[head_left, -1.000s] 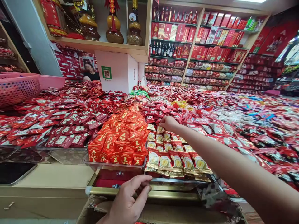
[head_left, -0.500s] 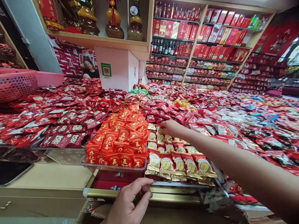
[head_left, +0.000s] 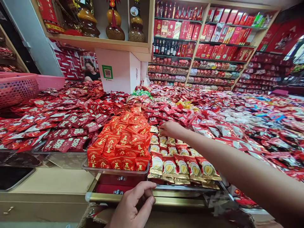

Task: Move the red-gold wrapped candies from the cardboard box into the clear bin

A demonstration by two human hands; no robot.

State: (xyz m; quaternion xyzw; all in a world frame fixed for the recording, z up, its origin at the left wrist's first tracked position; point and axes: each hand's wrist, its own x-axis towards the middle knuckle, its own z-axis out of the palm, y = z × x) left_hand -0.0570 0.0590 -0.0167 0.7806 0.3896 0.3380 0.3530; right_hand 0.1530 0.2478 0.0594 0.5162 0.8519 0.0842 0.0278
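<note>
My right hand [head_left: 171,129] reaches over a tray of gold-and-red candy packets [head_left: 182,166] with a yellow fruit picture. Its fingers are bent down and closed on a candy packet at the back of that tray; the hand partly covers it. Below the tray's front edge, my left hand [head_left: 135,204] hangs loosely curled, thumb and index finger apart, with nothing visible between them. Just left of the gold packets, a clear tray [head_left: 114,169] is heaped with orange-red packets [head_left: 123,139] bearing gold characters.
Dark red packets [head_left: 68,144] spread to the left, near a pink basket [head_left: 19,87]. White-and-red packets [head_left: 228,131] lie to the right. A pink-white pillar [head_left: 114,68] rises behind, and a person [head_left: 92,75] is at the back left. A cardboard box edge [head_left: 86,215] is below.
My right hand has shifted slightly left and back over the gold packets. The left hand stays nearly where it was.
</note>
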